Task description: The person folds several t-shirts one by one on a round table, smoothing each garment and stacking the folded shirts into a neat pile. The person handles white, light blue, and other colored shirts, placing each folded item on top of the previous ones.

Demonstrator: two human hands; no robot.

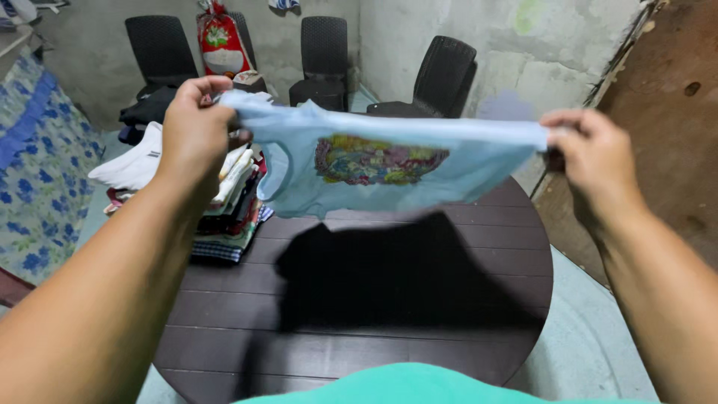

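Note:
A small light blue shirt (374, 161) with a colourful print on its front hangs stretched in the air above the dark round table (389, 299). My left hand (196, 131) grips one end of it at the upper left. My right hand (594, 157) grips the other end at the right. The shirt sags between them and throws a dark shadow on the tabletop below.
A stack of folded clothes (224, 209) sits on the table's left edge. Several dark chairs (323, 60) line the far wall, one holding a red bag (219, 41). A blue floral cloth (34, 172) lies at the left, a brown board (658, 135) at the right.

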